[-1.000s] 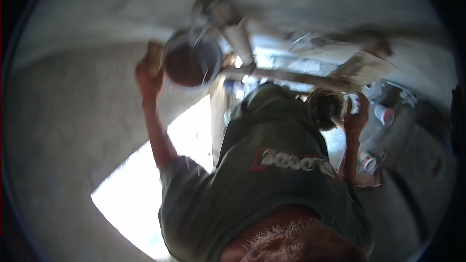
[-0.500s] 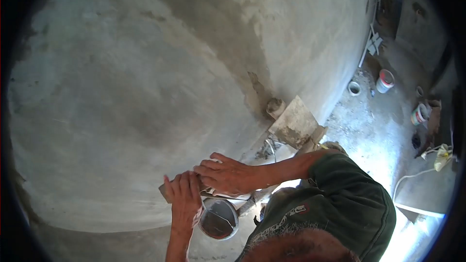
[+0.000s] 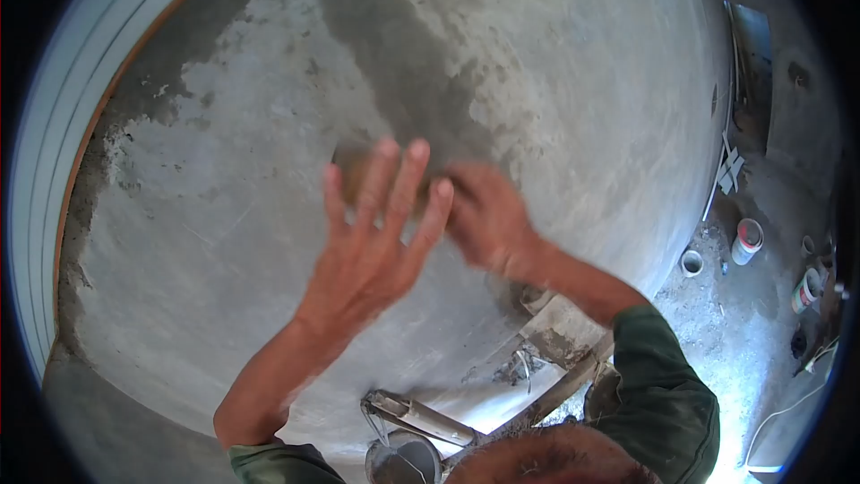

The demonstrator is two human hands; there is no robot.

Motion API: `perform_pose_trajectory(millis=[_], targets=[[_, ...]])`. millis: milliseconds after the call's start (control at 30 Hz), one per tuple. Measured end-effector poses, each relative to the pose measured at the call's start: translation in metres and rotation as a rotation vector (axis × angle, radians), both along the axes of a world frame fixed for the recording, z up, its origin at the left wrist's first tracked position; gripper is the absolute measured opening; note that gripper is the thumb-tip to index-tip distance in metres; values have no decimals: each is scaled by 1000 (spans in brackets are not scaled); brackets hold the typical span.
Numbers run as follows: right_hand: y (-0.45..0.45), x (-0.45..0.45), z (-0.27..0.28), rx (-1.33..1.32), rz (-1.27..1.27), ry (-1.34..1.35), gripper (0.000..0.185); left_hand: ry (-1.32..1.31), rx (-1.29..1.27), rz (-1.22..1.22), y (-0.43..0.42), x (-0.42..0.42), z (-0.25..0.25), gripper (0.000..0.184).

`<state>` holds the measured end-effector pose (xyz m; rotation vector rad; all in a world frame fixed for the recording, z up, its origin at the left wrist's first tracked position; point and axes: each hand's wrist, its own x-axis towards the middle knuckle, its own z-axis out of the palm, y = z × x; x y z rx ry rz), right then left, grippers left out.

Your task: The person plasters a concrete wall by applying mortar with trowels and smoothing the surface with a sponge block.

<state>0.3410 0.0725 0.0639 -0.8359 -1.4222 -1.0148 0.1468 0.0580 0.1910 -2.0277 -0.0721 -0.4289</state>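
Against the grey plastered wall (image 3: 269, 215), a blurred flat brown tool (image 3: 363, 175) shows behind my left hand (image 3: 372, 224). The fingers of that hand are spread and lie over the tool. My right hand (image 3: 488, 215) is at the tool's right edge with its fingers curled around it; motion blurs its fingertips. The tool's face against the wall and most of its outline are hidden.
A bucket (image 3: 403, 462) stands below, beside a wooden beam (image 3: 555, 392) and a mortar-smeared board (image 3: 563, 332). On the floor at right are a pail (image 3: 747, 242), a small round container (image 3: 692, 263) and another pail (image 3: 806, 290). Ribbed panelling (image 3: 67, 116) borders the left.
Both hands have moved up onto the wall with the brown tool, away from the bucket. My left hand's fingers have spread. The view has shifted, showing the ribbed panelling at left.
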Motion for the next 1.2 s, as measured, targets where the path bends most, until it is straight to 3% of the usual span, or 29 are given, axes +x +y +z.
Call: perform_pose_trajectory(millis=[67, 133, 267, 333, 467, 533, 667, 767, 867, 933, 1000, 1067, 1167, 1200], targets=[[4, 43, 45, 86, -85, 113, 52, -108, 177, 142, -5, -13, 32, 74], [17, 103, 94, 156, -215, 161, 53, -320, 102, 56, 5, -38, 49, 78], [49, 179, 172, 176, -348, 163, 51, -472, 189, 57, 49, -113, 70, 75], [62, 185, 186, 161, -341, 38, 50, -516, 205, 86, 67, -149, 72, 74], [61, 156, 209, 260, -329, 128, 41, -573, 242, 167, 91, -190, 75, 70], [53, 136, 227, -38, -118, 363, 35, -543, 265, 156, 94, -193, 79, 69], [70, 136, 245, 179, -95, 241, 38, -549, 243, 148, 97, -199, 78, 67], [81, 128, 255, 212, -105, 369, 38, -543, 222, 142, 98, -199, 79, 65], [77, 96, 220, -51, 98, 191, 31, -537, 197, 143, 95, -202, 77, 62], [63, 105, 159, 343, -208, -270, 26, -538, 195, 118, 94, -199, 78, 59], [72, 169, 145, 227, 245, -22, 25, -561, 229, 102, 98, -196, 78, 59], [78, 240, 174, 128, -64, 447, 24, -532, 240, 99, 98, -193, 78, 60], [80, 173, 227, -72, -232, 506, 22, -531, 249, 117, 97, -196, 79, 61], [77, 145, 210, 143, -164, 67, 22, -519, 246, 119, 96, -196, 80, 61]])
